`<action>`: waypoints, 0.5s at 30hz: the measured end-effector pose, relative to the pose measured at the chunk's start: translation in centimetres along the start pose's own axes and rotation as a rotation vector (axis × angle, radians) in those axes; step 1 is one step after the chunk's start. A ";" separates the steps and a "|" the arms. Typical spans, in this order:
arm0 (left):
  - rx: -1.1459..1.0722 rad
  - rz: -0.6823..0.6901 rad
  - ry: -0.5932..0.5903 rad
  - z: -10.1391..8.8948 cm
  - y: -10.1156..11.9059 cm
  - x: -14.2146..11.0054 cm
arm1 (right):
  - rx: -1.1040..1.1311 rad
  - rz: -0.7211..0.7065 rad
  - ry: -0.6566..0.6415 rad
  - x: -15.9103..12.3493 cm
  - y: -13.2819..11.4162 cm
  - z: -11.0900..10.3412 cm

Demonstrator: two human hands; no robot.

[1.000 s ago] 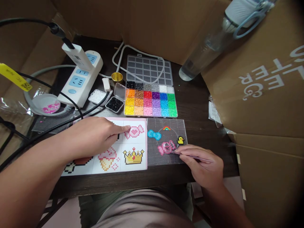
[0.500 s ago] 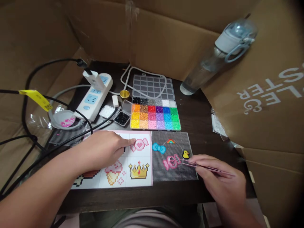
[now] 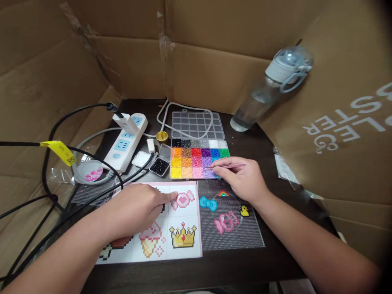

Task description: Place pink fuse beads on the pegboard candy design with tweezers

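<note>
My left hand rests on the printed pattern sheet. Its index finger is stretched out to the left edge of the pink candy picture, the other fingers are curled, and nothing is held. Pink tweezers are pinched in my right hand. Their tips are over the bead box, around its pink and purple compartments; whether a bead is between them is too small to tell. On the clear pegboard lie a pink bead candy, a blue bow, a rainbow and a yellow duck.
Small boxes of white beads and black beads stand left of the bead box. Further left are a power strip, black cables and a dish of pink beads. A water bottle stands back right; cardboard walls surround the table.
My right hand has moved up and left with the tweezers, from the pegboard's bead candy to the bead box. My left finger stays at the candy picture. The camera view has shifted slightly.
</note>
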State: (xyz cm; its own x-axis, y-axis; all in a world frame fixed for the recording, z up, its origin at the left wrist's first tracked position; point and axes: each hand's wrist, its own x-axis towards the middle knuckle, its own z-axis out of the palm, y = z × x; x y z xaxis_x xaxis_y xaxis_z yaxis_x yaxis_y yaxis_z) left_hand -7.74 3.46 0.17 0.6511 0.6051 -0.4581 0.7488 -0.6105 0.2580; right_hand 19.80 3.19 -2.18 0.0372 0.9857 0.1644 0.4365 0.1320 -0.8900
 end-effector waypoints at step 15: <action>0.011 0.027 -0.005 0.7 -0.5 0.3 | -0.008 0.058 -0.003 -0.5 1.0 0.7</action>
State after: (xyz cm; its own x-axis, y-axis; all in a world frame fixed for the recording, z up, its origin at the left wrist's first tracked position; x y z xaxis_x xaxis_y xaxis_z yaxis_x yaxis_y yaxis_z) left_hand -8.02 3.57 -0.66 0.6707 0.5857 -0.4550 0.7293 -0.6324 0.2610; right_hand 19.57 2.95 -3.43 0.0594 0.9920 0.1114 0.4409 0.0740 -0.8945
